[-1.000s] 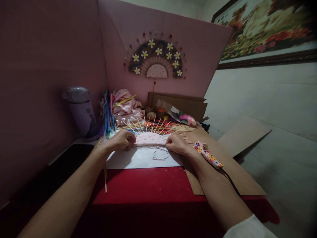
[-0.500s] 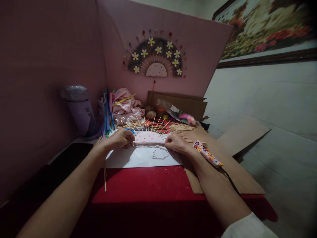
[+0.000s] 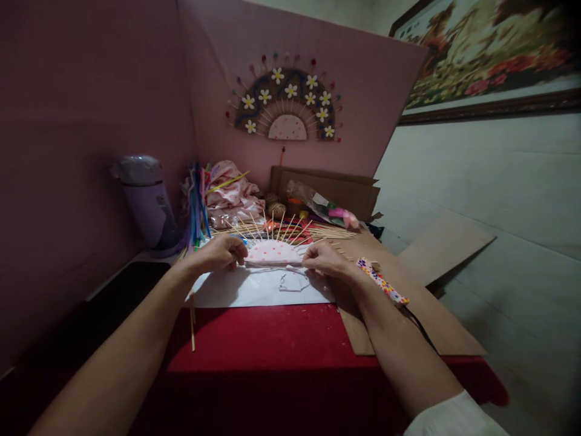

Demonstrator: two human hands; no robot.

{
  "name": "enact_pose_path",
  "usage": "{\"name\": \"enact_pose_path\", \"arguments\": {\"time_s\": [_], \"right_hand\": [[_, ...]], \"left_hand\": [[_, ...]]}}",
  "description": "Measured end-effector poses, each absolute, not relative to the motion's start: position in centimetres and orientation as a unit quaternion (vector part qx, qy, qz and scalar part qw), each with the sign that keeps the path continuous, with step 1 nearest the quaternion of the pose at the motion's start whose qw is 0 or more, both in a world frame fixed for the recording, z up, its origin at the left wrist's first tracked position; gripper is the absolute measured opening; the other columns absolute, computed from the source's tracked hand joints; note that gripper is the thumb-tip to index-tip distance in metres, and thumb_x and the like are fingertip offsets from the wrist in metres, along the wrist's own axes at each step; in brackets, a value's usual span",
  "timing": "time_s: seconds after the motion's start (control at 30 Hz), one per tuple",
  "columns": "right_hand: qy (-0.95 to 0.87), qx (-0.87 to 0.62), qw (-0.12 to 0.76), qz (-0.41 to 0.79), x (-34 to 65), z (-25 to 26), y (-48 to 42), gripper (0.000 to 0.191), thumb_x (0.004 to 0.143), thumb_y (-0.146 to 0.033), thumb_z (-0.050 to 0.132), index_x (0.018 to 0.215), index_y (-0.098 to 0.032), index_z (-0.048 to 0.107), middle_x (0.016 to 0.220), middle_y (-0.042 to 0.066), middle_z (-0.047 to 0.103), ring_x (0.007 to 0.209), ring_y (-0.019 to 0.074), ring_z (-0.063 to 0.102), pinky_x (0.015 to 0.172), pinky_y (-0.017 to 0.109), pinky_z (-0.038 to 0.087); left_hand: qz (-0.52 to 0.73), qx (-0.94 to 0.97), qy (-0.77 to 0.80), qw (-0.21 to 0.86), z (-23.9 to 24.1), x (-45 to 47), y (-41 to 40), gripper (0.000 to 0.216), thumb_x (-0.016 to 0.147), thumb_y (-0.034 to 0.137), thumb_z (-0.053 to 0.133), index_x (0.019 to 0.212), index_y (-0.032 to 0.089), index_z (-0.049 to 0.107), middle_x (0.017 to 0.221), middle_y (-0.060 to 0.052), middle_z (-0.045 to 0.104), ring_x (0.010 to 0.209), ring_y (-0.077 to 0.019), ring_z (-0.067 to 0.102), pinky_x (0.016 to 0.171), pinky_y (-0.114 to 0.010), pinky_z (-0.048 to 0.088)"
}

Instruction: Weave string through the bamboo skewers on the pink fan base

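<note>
One spotted half-disc (image 3: pixel 275 252) sits over white paper (image 3: pixel 254 295) on the table (image 3: pixel 272 339), sticks (image 3: pixel 281 226) fanning from its curved edge. Right hand (image 3: pixel 320 259): fingers pinched on its right corner. Left hand (image 3: pixel 227 252): fingers curled nearly closed at the left corner; cannot tell if gripping. Judgement: light, equal pressure at both ends should keep sticks aligned.

Head view, forward and down

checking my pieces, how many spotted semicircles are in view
2: one spotted semicircle between the left hand and right hand, another in the flowered fan on the pink panel. Others could be hidden.
</note>
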State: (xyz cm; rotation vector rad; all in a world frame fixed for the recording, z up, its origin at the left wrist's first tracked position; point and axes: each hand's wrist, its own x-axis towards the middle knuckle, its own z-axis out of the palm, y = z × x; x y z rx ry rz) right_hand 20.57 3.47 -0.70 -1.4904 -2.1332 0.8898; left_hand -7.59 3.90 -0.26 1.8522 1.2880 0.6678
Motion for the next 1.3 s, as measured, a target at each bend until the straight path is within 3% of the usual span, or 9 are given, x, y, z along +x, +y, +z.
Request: {"name": "enact_pose_path", "arguments": {"time_s": [0.13, 0.23, 0.33, 0.47, 0.8, 1.3], "right_hand": [[-0.737, -0.482, 0.24, 0.408, 20.4, 0.0, 3.1, 0.008, 0.065, -0.019, 0.055, 0.065, -0.012, 0.059, 0.046, -0.003, 0.053, 0.037, 0.0055, 0.044, 0.038, 0.017, 0.034], [-0.717, -0.44, 0.277, 0.465, 20.0, 0.2, 2.6, 0.013, 0.064, -0.025, 0.061, 0.065, -0.012, 0.058, 0.046, -0.004, 0.053, 0.037, 0.0049, 0.043, 0.037, 0.017, 0.033], [-0.708, -0.401, 0.324, 0.483, 19.6, 0.2, 2.3, 0.017, 0.064, -0.029, 0.064, 0.065, -0.013, 0.057, 0.046, -0.005, 0.052, 0.035, 0.0047, 0.041, 0.036, 0.018, 0.031], [-0.693, -0.355, 0.389, 0.493, 19.2, 0.0, 2.1, 0.018, 0.066, -0.029, 0.065, 0.069, -0.014, 0.057, 0.047, -0.006, 0.053, 0.034, 0.0042, 0.041, 0.035, 0.017, 0.032], [-0.667, -0.335, 0.457, 0.484, 18.9, 0.3, 2.1, 0.02, 0.066, -0.031, 0.068, 0.067, -0.014, 0.056, 0.043, -0.007, 0.053, 0.032, 0.0039, 0.041, 0.032, 0.016, 0.032], [-0.661, -0.313, 0.483, 0.482, 17.9, -0.6, 2.0, 0.021, 0.067, -0.032, 0.068, 0.07, -0.014, 0.058, 0.044, -0.007, 0.053, 0.032, 0.0045, 0.043, 0.031, 0.016, 0.033]], "left_hand": [[0.274, 0.745, 0.505, 0.337, 0.5, -7.6, 3.7, 0.024, 0.055, 0.005, 0.047, 0.071, 0.013, 0.064, 0.064, -0.002, 0.066, 0.049, -0.0101, 0.054, 0.048, -0.021, 0.04], [0.335, 0.753, 0.501, 0.264, 1.0, -7.2, 3.4, 0.026, 0.057, 0.003, 0.047, 0.071, 0.013, 0.067, 0.069, -0.003, 0.068, 0.063, -0.0114, 0.058, 0.058, -0.021, 0.043], [0.379, 0.746, 0.478, 0.267, 1.8, -5.9, 2.8, 0.02, 0.065, 0.01, 0.053, 0.075, 0.012, 0.07, 0.078, -0.006, 0.07, 0.073, -0.0136, 0.061, 0.067, -0.024, 0.045], [0.34, 0.795, 0.414, 0.284, 3.1, -3.2, 1.9, 0.021, 0.07, 0.026, 0.061, 0.081, 0.013, 0.072, 0.08, -0.008, 0.071, 0.072, -0.0153, 0.061, 0.066, -0.025, 0.045], [0.297, 0.85, 0.395, 0.181, 3.6, 0.8, 2.7, 0.015, 0.067, 0.021, 0.059, 0.068, 0.012, 0.072, 0.056, -0.001, 0.063, 0.053, -0.0107, 0.052, 0.049, -0.021, 0.033], [0.499, 0.678, 0.386, 0.377, 1.0, 1.2, 1.1, 0.017, 0.065, 0.028, 0.067, 0.072, 0.013, 0.07, 0.066, -0.004, 0.066, 0.062, -0.012, 0.054, 0.058, -0.023, 0.041]]}}
